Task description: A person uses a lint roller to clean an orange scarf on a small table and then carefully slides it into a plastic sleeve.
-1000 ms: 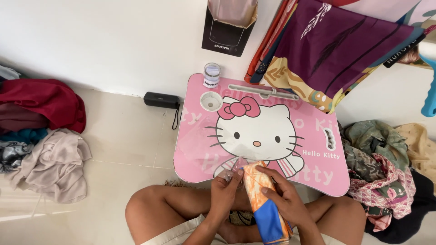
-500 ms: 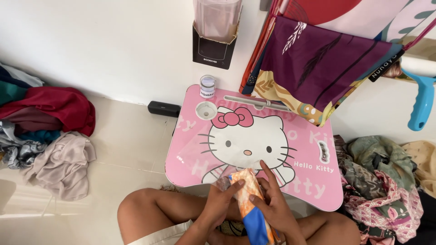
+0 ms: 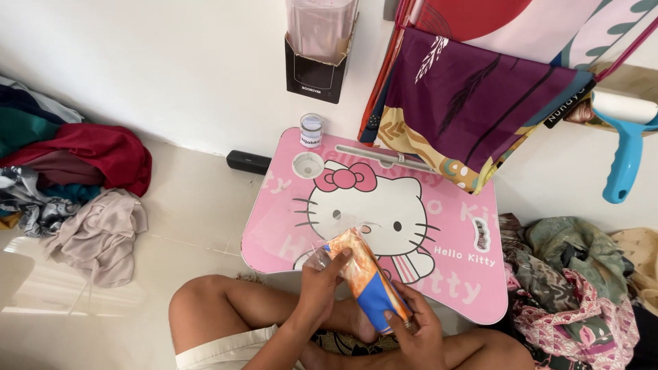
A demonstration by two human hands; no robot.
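Head view. I sit cross-legged on the pale floor (image 3: pixel 199 205), knees against the near edge of a low pink table (image 3: pixel 452 288) with a cartoon cat printed on its top.

My left hand (image 3: pixel 322 284) closes around the upper end of a packet (image 3: pixel 367 277): fingers curl over its top, thumb side toward me. My right hand (image 3: pixel 415 329) grips the lower end, fingers wrapped under and around it. Both grips are tight on the packet.

The packet is a folded orange-and-blue item in clear plastic wrap. It is tilted, upper end toward the left, lower end toward my right knee. It hangs over the table's near edge, above my lap; I cannot tell if it touches the tabletop.

On the table's far left corner: a small clear jar (image 3: pixel 311 130) with a white label, just beside a round cup recess (image 3: pixel 308 164). A long slot (image 3: pixel 384 156) runs along the far edge.

Past the table: a black box (image 3: pixel 248 162) on the floor by the wall, a dark holder (image 3: pixel 317 68) fixed to the wall. Purple patterned cloth (image 3: pixel 480 96) hangs at right, with a blue handle (image 3: pixel 624 164) beside it. Clothes pile (image 3: pixel 68 185) at left, another heap (image 3: pixel 576 288) at right.
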